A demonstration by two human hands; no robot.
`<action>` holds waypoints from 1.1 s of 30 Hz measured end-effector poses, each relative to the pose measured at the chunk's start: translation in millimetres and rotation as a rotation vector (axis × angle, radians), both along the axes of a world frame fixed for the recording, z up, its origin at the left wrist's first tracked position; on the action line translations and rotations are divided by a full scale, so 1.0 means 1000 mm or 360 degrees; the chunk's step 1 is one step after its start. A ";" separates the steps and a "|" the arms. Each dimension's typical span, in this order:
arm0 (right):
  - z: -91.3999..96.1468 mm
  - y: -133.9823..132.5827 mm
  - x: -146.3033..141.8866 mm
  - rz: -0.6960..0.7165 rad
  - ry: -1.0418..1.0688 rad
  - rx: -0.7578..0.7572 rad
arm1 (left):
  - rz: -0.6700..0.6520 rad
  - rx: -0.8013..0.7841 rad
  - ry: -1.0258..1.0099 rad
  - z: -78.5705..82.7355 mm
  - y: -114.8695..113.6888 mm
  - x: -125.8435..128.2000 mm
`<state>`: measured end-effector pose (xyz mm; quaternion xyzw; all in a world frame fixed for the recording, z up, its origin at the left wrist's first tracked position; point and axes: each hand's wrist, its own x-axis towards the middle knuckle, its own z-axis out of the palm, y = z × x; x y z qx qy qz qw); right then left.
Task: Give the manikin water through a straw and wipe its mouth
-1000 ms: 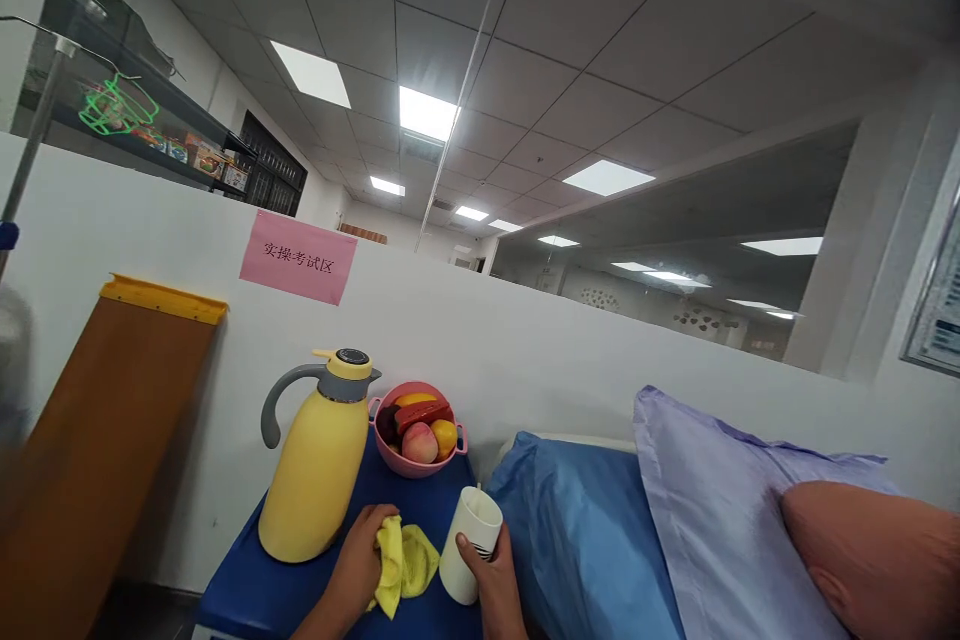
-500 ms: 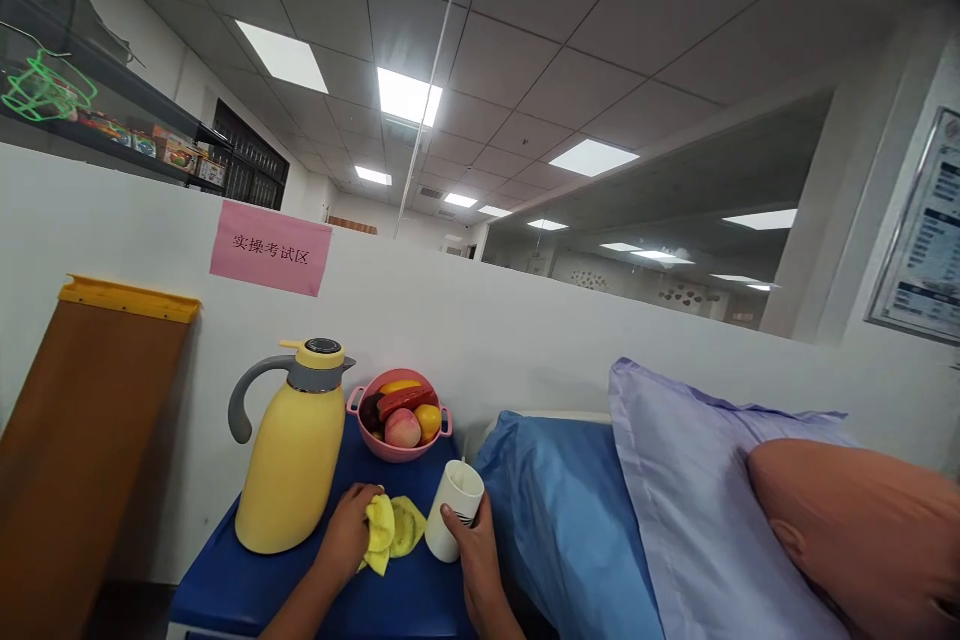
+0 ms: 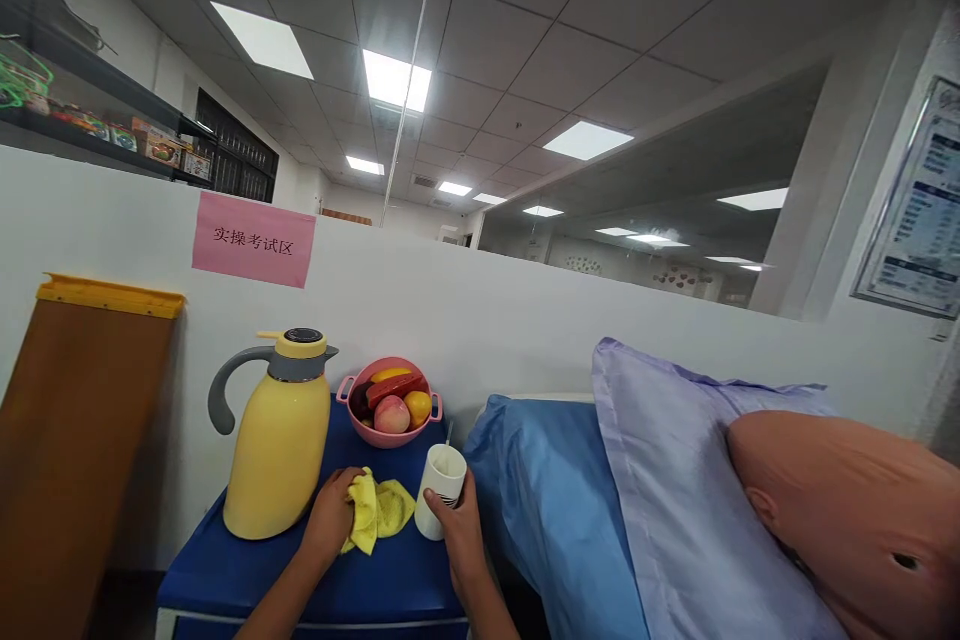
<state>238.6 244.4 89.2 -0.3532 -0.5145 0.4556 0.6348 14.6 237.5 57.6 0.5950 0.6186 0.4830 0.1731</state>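
Observation:
My left hand [image 3: 331, 514] is closed on a crumpled yellow cloth [image 3: 364, 512], which lies partly spread on the blue top of a cabinet [image 3: 352, 595]. Its fingertips are hidden behind the folds. My right hand [image 3: 459, 522] is wrapped round a white cup [image 3: 439, 492] with dark stripes on its side. The cup stands nearly upright at the cabinet's right side, and a thin light stick [image 3: 449, 432] shows behind its rim. Left of the cloth stands a yellow vacuum jug [image 3: 281, 450] with a grey handle. Behind the cloth is a pink bowl [image 3: 393, 439] of several fruits.
To the right, a bed holds a blue cover [image 3: 555, 500], a lilac pillow [image 3: 660, 480] and a manikin head [image 3: 840, 500]. A white partition [image 3: 450, 310] with a pink sign [image 3: 253, 240] rises behind. A brown board [image 3: 90, 400] leans at the left.
The view has shifted slightly, so most things appear a little further left and higher. Both hands keep their hold on the cloth and the cup.

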 end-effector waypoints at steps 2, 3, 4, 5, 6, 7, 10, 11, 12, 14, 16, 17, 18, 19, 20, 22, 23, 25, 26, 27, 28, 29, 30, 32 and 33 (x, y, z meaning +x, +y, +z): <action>0.000 0.001 -0.001 -0.0013 0.0020 0.0014 | 0.0010 -0.0010 -0.0017 0.001 -0.001 0.000; -0.001 0.002 -0.001 -0.0011 0.0028 0.0028 | 0.0017 -0.0015 -0.0028 0.002 -0.001 0.000; -0.002 0.002 -0.001 -0.0004 0.0032 0.0041 | 0.0021 -0.0021 -0.0044 0.002 -0.001 0.000; -0.002 0.003 -0.001 0.0002 0.0034 0.0048 | 0.0024 -0.0028 -0.0071 0.003 -0.002 0.000; -0.003 0.004 -0.001 0.0007 0.0033 0.0053 | 0.0021 -0.0035 -0.0107 0.004 -0.002 0.000; -0.003 0.004 -0.001 0.0010 0.0030 0.0053 | 0.0013 -0.0042 -0.0149 0.004 -0.002 0.000; -0.003 0.004 -0.001 0.0011 0.0012 0.0043 | -0.0015 -0.0056 -0.0265 0.005 -0.002 -0.002; -0.002 0.004 0.000 0.0012 0.0006 0.0043 | -0.0024 -0.0058 -0.0287 0.006 -0.002 -0.002; -0.002 0.004 0.000 0.0010 0.0002 0.0045 | -0.0034 -0.0054 -0.0298 0.006 -0.002 -0.003; -0.001 0.003 0.000 -0.0003 0.0004 0.0049 | -0.0048 -0.0047 -0.0307 0.006 -0.003 -0.003; 0.000 0.001 -0.001 -0.0012 0.0005 0.0050 | -0.0055 -0.0046 -0.0307 0.006 -0.003 -0.004; 0.001 0.000 -0.001 -0.0010 0.0004 0.0049 | -0.0053 -0.0046 -0.0303 0.005 -0.003 -0.004; 0.002 0.000 -0.001 -0.0007 0.0005 0.0049 | -0.0047 -0.0048 -0.0300 0.005 -0.003 -0.004; 0.003 -0.001 -0.001 0.0001 0.0004 0.0049 | -0.0041 -0.0048 -0.0298 0.005 -0.003 -0.004; 0.004 -0.002 -0.001 0.0008 0.0005 0.0052 | -0.0038 -0.0045 -0.0297 0.004 -0.003 -0.004; 0.005 -0.002 -0.002 0.0002 0.0004 0.0054 | -0.0041 -0.0051 -0.0299 0.004 -0.003 -0.005; 0.004 -0.002 -0.002 -0.0016 0.0004 0.0054 | -0.0046 -0.0058 -0.0299 0.005 -0.004 -0.006; 0.002 0.000 -0.003 -0.0066 -0.0003 0.0048 | -0.0048 -0.0090 -0.0297 0.007 -0.006 -0.006; 0.001 0.001 -0.004 -0.0090 -0.0009 0.0039 | -0.0043 -0.0111 -0.0299 0.009 -0.008 -0.006; 0.000 0.001 -0.005 -0.0105 -0.0017 0.0026 | -0.0036 -0.0130 -0.0303 0.011 -0.011 -0.005; 0.000 0.001 -0.005 -0.0113 -0.0026 0.0013 | -0.0030 -0.0148 -0.0309 0.014 -0.013 -0.004; 0.000 0.001 -0.006 -0.0113 -0.0036 0.0001 | -0.0028 -0.0164 -0.0315 0.016 -0.015 -0.004; 0.001 0.001 -0.007 -0.0109 -0.0042 -0.0009 | -0.0030 -0.0175 -0.0320 0.018 -0.016 -0.003; 0.003 -0.002 -0.007 -0.0088 -0.0037 -0.0006 | -0.0033 -0.0186 -0.0328 0.023 -0.018 -0.001; 0.004 -0.004 -0.007 -0.0074 -0.0026 0.0003 | -0.0038 -0.0187 -0.0333 0.025 -0.019 -0.001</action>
